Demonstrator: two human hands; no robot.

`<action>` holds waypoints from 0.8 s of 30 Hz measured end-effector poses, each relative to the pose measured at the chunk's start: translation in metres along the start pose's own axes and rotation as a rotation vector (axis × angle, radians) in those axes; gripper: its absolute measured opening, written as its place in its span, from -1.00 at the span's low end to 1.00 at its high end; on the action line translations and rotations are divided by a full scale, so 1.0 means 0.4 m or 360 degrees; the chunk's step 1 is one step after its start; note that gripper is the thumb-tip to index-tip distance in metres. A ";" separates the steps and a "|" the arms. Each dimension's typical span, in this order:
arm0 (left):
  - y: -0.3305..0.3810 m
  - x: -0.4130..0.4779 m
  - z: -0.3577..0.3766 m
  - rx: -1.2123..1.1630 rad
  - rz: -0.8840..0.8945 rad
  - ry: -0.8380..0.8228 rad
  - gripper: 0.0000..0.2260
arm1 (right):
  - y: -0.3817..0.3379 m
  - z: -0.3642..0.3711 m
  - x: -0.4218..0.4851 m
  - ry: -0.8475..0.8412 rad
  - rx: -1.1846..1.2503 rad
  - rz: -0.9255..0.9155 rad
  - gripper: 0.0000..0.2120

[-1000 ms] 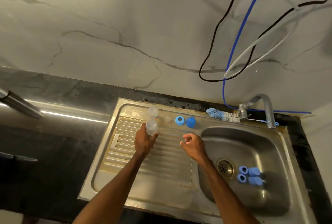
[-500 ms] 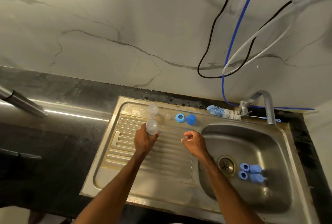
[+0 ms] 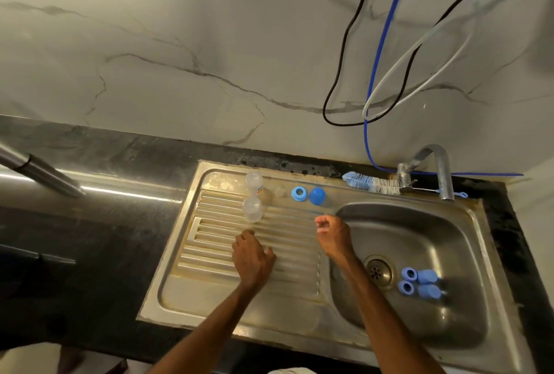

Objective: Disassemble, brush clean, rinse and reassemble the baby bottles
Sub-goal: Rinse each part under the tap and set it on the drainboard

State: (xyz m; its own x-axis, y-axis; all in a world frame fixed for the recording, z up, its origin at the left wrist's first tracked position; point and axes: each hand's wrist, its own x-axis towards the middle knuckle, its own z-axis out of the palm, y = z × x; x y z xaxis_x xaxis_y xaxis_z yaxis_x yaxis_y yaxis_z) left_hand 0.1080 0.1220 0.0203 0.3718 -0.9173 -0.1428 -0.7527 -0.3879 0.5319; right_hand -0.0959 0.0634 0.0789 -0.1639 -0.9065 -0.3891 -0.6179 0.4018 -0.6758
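Your sink basin [image 3: 443, 241] fills the right, blue caps [image 3: 427, 276] by its drain. Over the drainboard [image 3: 209, 256], your left hand [image 3: 253, 256] hangs relaxed, just short of two clear bottles [image 3: 253, 209] at the far edge; your right hand [image 3: 334, 235] hovers curled, holding nothing.

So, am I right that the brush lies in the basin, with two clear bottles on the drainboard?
Not quite: the head view shows the brush lying behind the basin, beside the tap. The two clear bottles are on the drainboard.

cables [image 3: 378, 53] cut at top, clear piece [image 3: 279, 192] indistinct
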 end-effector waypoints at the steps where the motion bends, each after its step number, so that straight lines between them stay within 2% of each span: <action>1: 0.015 -0.028 0.009 -0.0017 0.0055 0.0008 -0.58 | 0.003 -0.011 -0.003 0.0037 0.0014 -0.0010 -0.70; 5: 0.098 -0.094 0.041 -0.0136 0.0315 -0.0084 -0.64 | 0.025 -0.068 -0.021 0.0397 0.0177 -0.0101 -0.69; 9: 0.220 -0.109 0.076 -0.0170 0.0636 -0.0171 -0.71 | 0.123 -0.117 -0.011 0.0438 0.0234 0.0049 -0.69; 12: 0.314 -0.106 0.101 -0.0127 0.0679 -0.0335 -0.76 | 0.217 -0.165 0.012 0.0541 0.0211 0.0086 -0.75; 17: 0.404 -0.093 0.182 0.0076 0.0749 -0.0678 -0.76 | 0.388 -0.191 0.070 0.0411 0.0014 0.0270 -0.78; 22: 0.445 -0.069 0.256 0.0337 0.0680 -0.0877 -0.68 | 0.503 -0.136 0.115 0.0001 -0.0156 0.0313 -0.80; 24: 0.449 -0.062 0.279 0.0404 0.0687 -0.0891 -0.69 | 0.521 -0.115 0.128 -0.0231 -0.0234 0.0401 -0.91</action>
State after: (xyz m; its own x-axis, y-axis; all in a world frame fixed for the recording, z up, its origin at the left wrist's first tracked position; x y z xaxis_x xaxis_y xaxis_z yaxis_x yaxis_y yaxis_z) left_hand -0.0970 0.0649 0.0265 -0.2657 -0.8750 -0.4046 -0.8965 0.0700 0.4375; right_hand -0.2684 0.0949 -0.0528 -0.2210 -0.7485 -0.6253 -0.6779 0.5788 -0.4533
